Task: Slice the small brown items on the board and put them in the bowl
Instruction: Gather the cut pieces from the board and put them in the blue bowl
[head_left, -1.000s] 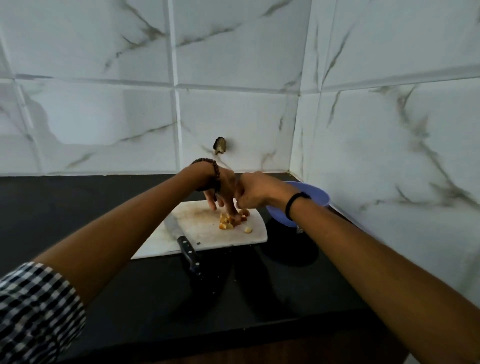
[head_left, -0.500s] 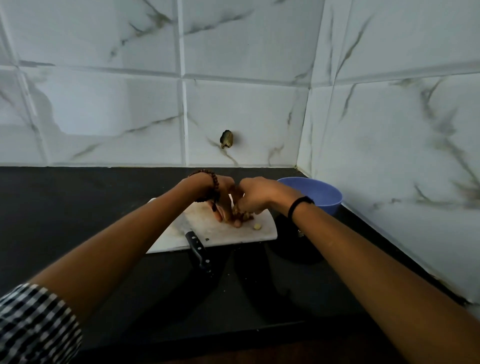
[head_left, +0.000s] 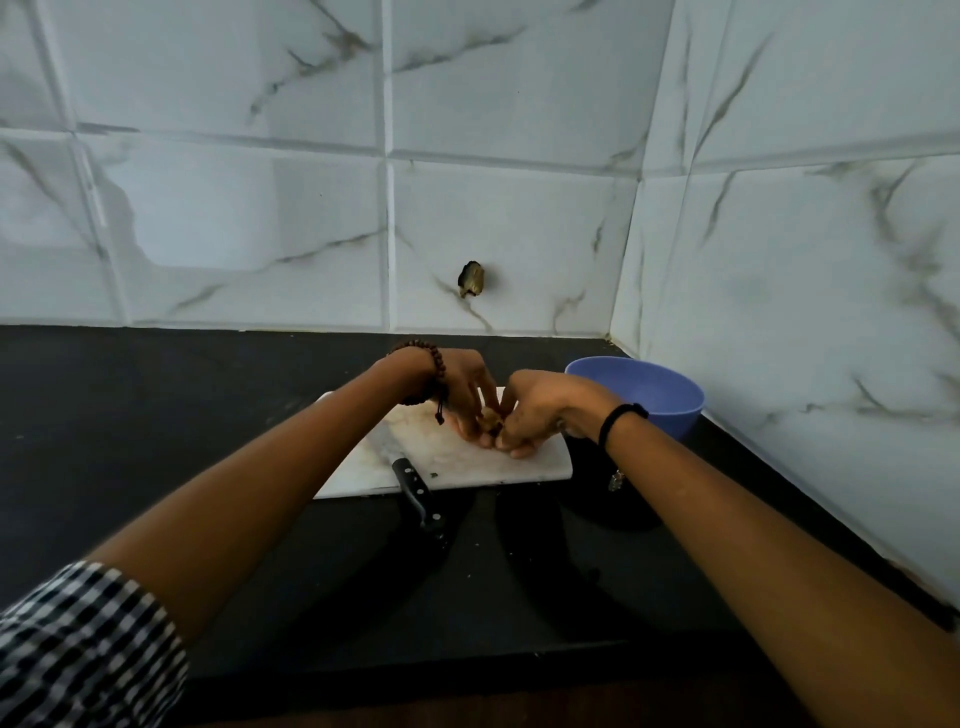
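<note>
A white cutting board (head_left: 457, 467) lies on the black counter. Over its right half my left hand (head_left: 467, 395) and my right hand (head_left: 540, 410) are cupped together, fingers down, closed around a small heap of brown cut pieces (head_left: 491, 418). Only a sliver of the pieces shows between the fingers. A blue bowl (head_left: 649, 400) stands just right of the board, behind my right wrist. A black-handled knife (head_left: 415, 493) rests on the board's front edge, handle jutting toward me, and neither hand touches it.
The black counter (head_left: 156, 415) runs left and toward me. Tiled walls close the back and the right side, meeting in a corner behind the bowl. A small dark hole (head_left: 471, 278) marks the back wall.
Both hands have drawn together over the loose pieces, which lay visible on the board a second ago and are now mostly covered. The camera view has tilted, showing more of the bowl.
</note>
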